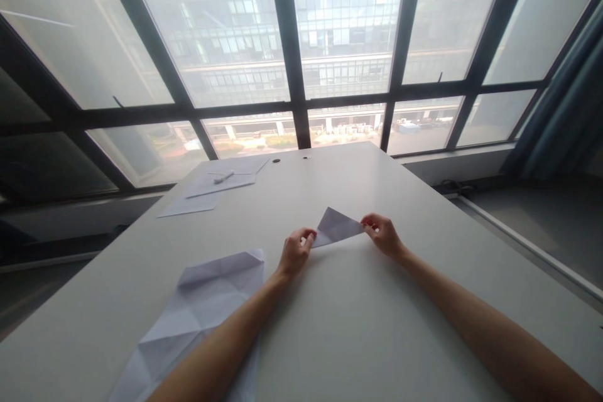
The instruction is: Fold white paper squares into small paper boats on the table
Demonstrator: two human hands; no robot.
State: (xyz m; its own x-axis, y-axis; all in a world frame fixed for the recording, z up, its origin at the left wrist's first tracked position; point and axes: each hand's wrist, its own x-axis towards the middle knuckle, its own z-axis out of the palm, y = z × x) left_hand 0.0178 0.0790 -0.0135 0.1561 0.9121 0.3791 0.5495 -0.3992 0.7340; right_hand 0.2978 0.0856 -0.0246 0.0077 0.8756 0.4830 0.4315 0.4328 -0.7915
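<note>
A small folded white paper triangle (335, 227) is held just above the white table (377, 326), between both hands. My left hand (294, 251) pinches its left corner, fingers closed on it. At the triangle's right corner, my right hand (382, 233) grips with the same closed pinch. Both forearms reach in from the bottom edge.
A large creased white sheet (198, 314) lies flat at the near left, partly under my left forearm. Several flat sheets (211, 188) with a small pen-like object (223, 177) lie at the far left. Big windows stand behind the table; a curtain (565, 113) hangs right.
</note>
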